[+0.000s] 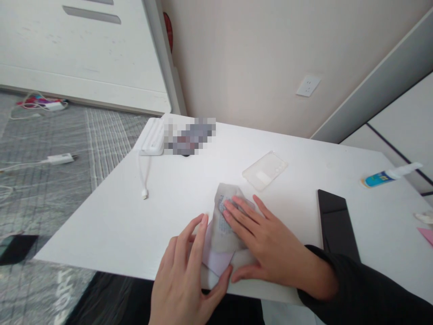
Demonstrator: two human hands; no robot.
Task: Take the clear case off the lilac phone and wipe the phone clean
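Observation:
A grey cloth with printed lettering (221,234) lies over a flat lilac phone-like thing (216,262) near the table's front edge. My right hand (265,239) rests flat on the cloth, its fingers stretched out and spread. At the lilac thing's left edge is my left hand (186,271), fingers along that side and thumb by the lower corner, steadying it. Most of the lilac thing is hidden under the cloth and my right hand. Just beyond them a clear phone case (265,170) lies on the white table (182,189).
A white power bank (152,137) with a short cable sits at the back left, beside a blurred-out item (192,137). To the right lie a black phone-like slab (338,225) and a blue-labelled bottle (379,179). A wall with a socket (308,85) stands behind.

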